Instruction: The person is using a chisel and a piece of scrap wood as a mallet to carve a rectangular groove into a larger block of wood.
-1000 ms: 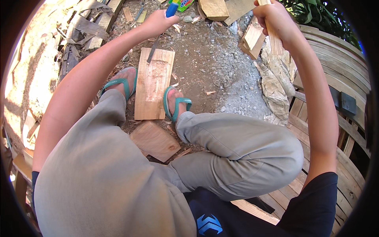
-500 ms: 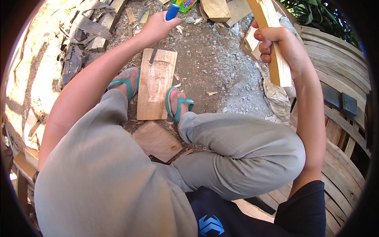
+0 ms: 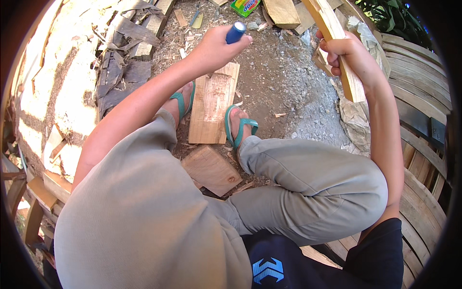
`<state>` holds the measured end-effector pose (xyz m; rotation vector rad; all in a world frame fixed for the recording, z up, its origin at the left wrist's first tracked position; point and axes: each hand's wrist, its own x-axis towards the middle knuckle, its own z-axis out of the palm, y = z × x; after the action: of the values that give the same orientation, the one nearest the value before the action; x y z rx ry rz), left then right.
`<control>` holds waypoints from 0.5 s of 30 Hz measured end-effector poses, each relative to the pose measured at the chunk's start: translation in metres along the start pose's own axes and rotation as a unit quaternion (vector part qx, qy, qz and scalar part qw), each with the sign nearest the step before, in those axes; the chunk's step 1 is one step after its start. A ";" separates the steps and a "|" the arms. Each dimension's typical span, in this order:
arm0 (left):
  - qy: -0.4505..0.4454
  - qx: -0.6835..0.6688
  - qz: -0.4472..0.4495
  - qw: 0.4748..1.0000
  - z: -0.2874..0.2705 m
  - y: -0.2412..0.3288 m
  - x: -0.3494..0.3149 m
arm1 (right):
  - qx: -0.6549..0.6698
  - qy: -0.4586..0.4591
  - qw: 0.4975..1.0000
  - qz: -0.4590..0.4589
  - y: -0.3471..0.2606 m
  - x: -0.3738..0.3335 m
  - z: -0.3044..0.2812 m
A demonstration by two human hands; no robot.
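Observation:
My left hand (image 3: 215,49) is closed around the blue handle of a chisel (image 3: 236,32), whose butt end faces up. It hovers over the far end of a light wooden board (image 3: 202,126) lying between my feet; the hand hides the chisel's blade, so I cannot tell if it touches the wood. A long, rough recess is cut into the board's upper face. Off to the right, my right hand (image 3: 353,57) grips a thick squared length of wood (image 3: 329,24), held raised and slanted, apart from the chisel.
A wooden block (image 3: 211,169) lies just nearer than the board. Green sandals (image 3: 242,126) flank the board. Bark strips (image 3: 130,36) are heaped at left, a green packet (image 3: 245,6) and offcuts (image 3: 281,14) at the far side. Slatted wood (image 3: 418,72) runs along the right.
The whole view has shifted, so the scene sits farther right. My left hand has come closer to the board, its chisel handle tipped more toward me, and the blade is no longer visible.

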<state>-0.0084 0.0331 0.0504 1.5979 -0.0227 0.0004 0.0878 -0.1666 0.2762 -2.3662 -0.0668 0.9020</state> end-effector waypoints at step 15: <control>0.291 0.078 -0.059 0.952 0.000 -0.001 0.019 | 0.048 -0.022 0.999 0.007 0.016 0.015 -0.013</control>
<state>0.0103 0.0328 0.0499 1.7014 0.5434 0.3886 0.1048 -0.1828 0.2660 -2.2615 -0.0249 0.9421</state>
